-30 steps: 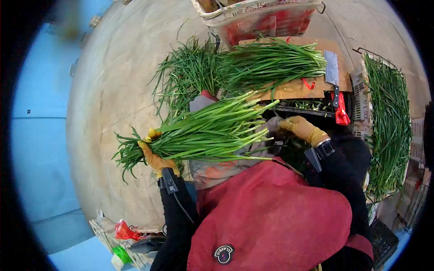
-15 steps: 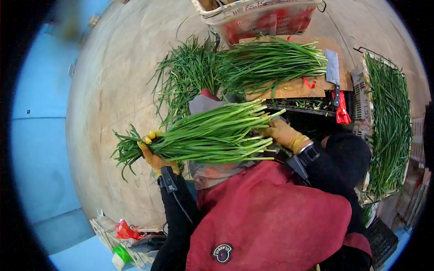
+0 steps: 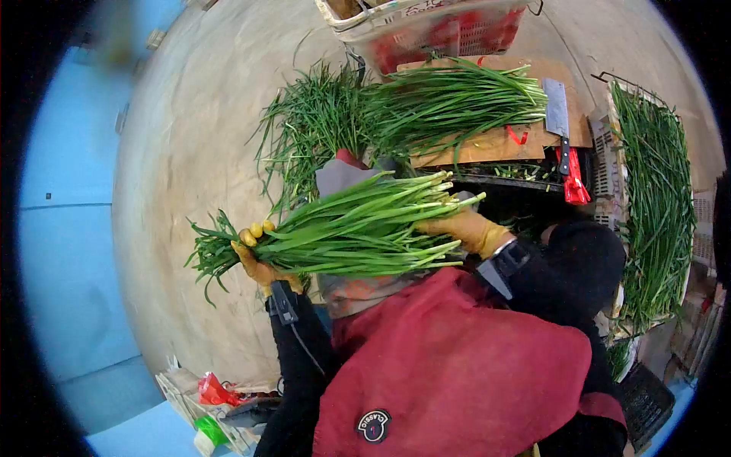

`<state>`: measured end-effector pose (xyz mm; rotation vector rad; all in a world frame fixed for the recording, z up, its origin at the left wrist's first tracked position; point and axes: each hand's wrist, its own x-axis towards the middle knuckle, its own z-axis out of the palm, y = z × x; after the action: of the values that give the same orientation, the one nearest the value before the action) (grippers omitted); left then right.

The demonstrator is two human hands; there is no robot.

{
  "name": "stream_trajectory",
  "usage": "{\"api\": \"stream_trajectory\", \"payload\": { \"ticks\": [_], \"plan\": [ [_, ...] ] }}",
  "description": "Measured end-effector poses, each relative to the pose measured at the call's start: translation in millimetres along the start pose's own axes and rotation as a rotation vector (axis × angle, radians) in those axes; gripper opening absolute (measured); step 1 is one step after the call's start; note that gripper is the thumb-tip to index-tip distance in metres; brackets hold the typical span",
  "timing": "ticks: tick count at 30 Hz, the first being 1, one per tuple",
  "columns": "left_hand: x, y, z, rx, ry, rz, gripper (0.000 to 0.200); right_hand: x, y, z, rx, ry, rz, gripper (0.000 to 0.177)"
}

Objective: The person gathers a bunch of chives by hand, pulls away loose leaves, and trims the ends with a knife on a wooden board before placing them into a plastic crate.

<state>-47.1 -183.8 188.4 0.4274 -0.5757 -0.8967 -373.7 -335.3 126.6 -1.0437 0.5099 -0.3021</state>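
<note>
- left hand (image 3: 263, 266) clamped around leafy end of green bunch (image 3: 358, 232), beside red apron (image 3: 457, 358)
- right hand (image 3: 468, 231) at stem end; cannot tell its grip
- cleaver (image 3: 557, 107) at cardboard's (image 3: 499, 148) right edge

Cardboard sheet (image 3: 535, 143) atop tray (image 3: 499, 181), before person; cut pieces (image 3: 519, 169) in tray. On cardboard: stalk bundle (image 3: 464, 103), cut ends right, knife (image 3: 557, 107) just beside them, handle toward person. Plastic strip (image 3: 577, 183) by knife handle. Leaf pile (image 3: 316, 114) left of cardboard. Basket (image 3: 457, 38) behind cardboard. Crate (image 3: 606, 171) to right, filled with leaves (image 3: 656, 213). Held bunch (image 3: 358, 228) crosswise between hands, nearer person than cardboard. Bag (image 3: 215, 390) on rack (image 3: 177, 385), near left.
</note>
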Motion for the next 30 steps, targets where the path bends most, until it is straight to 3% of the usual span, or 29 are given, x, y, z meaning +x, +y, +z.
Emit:
{"api": "stream_trajectory", "payload": {
  "ticks": [3,6,10,12,14,16,18,21,22,23,25,27,30],
  "plan": [
    [-2,2,-1,0.047,0.052,0.04,0.025,3,12,2,0.188,-0.112,0.052,0.039],
    [-4,2,-1,0.116,0.151,0.078,0.028,3,12,-4,-0.383,-0.025,-0.147,0.038],
    [-5,-2,2,0.191,0.15,0.114,0.027,-4,7,-5,-0.503,-0.039,-0.095,0.035],
    [-6,-3,7,0.201,0.159,0.088,0.027,-6,9,-12,-0.977,-0.141,-0.316,0.035],
    [-6,-4,12,0.19,0.15,0.036,0.027,-7,9,-9,-0.739,-0.092,-0.167,0.036],
    [-6,-7,16,0.193,0.174,-0.007,0.028,-13,-5,-12,-1.212,-0.253,-0.252,0.036],
    [-6,-12,22,0.259,0.268,-0.008,0.029,-12,3,-22,-1.456,-0.242,-0.541,0.035],
    [-5,-12,20,0.294,0.329,-0.006,0.03,-42,-13,-40,-1.429,-0.15,-0.062,0.033],
    [-5,-9,17,0.295,0.341,0.0,0.03,-43,35,-82,-1.624,-0.207,-0.105,0.028],
    [-6,-8,16,0.297,0.356,0.009,0.03,-52,26,-87,-1.601,-0.105,-0.159,0.019],
    [-8,-7,18,0.28,0.357,0.008,0.029,-68,-13,-63,-0.393,0.31,0.321,0.017],
    [-8,-6,18,0.285,0.362,-0.005,0.029,-72,-39,-40,-0.195,0.269,0.238,0.022],
    [-6,-5,10,0.214,0.183,-0.01,0.027,-57,-37,-16,-0.002,0.326,0.156,0.025]
  ]
}}
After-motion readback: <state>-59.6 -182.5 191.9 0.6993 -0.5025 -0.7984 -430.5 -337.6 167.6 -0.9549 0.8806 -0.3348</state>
